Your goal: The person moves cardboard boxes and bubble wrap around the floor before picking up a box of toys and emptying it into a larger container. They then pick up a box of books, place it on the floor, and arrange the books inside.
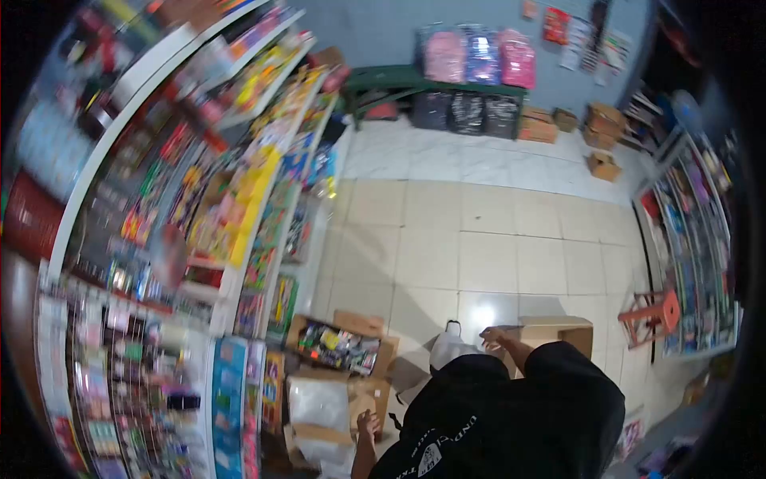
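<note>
My left hand (369, 422) is low in the view, beside the cardboard box (369, 397) with clear plastic wrapping (317, 403) on its left. Its fingers look apart, and nothing shows in them. My right hand (495, 338) is further forward, just right of a whitish object (453, 348) with a dark tip, whose kind I cannot make out. The fingers there seem spread, with nothing visible in them. An open cardboard carton (573, 334) stands to the right of this hand, partly hidden by my dark clothing.
An open box of small packets (338, 348) sits by the stocked shelves (255, 207) on the left. A red stool (650, 316) stands near the right-hand shelf (694, 239). A green bench (387, 77) at the back carries wrapped bundles (481, 57). Small cartons (604, 166) lie on the tiled floor.
</note>
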A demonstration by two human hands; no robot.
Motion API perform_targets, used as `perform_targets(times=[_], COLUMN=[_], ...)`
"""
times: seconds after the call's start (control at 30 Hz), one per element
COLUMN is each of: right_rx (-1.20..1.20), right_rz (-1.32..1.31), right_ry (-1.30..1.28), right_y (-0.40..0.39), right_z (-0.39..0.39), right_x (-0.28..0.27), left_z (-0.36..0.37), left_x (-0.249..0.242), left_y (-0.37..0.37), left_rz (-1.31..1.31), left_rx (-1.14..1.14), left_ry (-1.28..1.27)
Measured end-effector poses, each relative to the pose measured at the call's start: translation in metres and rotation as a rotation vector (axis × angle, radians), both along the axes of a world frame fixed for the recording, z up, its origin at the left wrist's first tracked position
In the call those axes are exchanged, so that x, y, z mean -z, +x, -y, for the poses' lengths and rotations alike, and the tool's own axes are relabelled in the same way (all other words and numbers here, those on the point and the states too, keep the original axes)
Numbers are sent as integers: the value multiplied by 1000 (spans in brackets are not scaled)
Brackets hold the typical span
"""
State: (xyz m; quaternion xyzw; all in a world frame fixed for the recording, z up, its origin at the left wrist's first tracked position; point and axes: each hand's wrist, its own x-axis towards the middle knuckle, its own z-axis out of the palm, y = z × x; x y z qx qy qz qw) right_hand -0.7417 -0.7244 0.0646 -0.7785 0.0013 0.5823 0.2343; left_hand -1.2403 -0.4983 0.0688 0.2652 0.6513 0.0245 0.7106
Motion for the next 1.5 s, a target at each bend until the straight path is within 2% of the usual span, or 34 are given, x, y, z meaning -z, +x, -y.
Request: perform_targets(times=[0.03,0.1,0.13,0.17,0.23,0.3,0.33,0.43,0.5,0.6,0.7,0.8,0.97,1.1,1.17,1.2,1.27,1.4,1.43,1.5], right_rx=[25,352,321,378,538,694,689,787,776,873,1051,1089,1219,1330,905,951,1402,1417,1401,1568], right_rz=[-58,-357,-314,-315,-394,-467,-232,70,55,93,113,27,-72,100,434,416,49,62,32,46], right_ry=[-16,356,236,181,202,250,144,148,175,160,184,218,-22,176,261,290,327,272,242,266], right_y=[8,23,34,45,67,91,105,133,162,186,197,199,196,211,217,231,261,324,337,357], right_z=[13,95,94,98,115,128,119,116,113,103,98,100,102,92,92,88,87,87,94,110], right_x=[7,173,135,111,98,90,73,44,17,7,6,-1,-3,-7,25,25,68,26,29,44], left_z=[-6,-21,-43,-59,-71,-84,-92,-112,-123,-145,-158,-177,-203,-217,-224,-225,-211,-159,-147,-115], left_x=[-5,-15,19,30,31,24,18,4,1,13,-12,-13,-18,-20,-4,-1,-9,-15,-13,-6], left_y=[25,74,84,104,154,219,254,347,407,490,572,637,730,810,852,872,920,1030,1056,1099], left_rz=[-15,-47,172,356,375,218,133,6,16,114,4,-33,-108,-165,-161,-161,-148,-46,-48,-39], left_rx=[78,223,188,172,313,537,661,919,966,848,1115,1279,1403,1474,1479,1480,1557,1638,1646,1659], left_ry=[16,61,-146,-371,-526,-330,-236,-57,35,202,250,194,122,94,97,101,134,208,208,203])
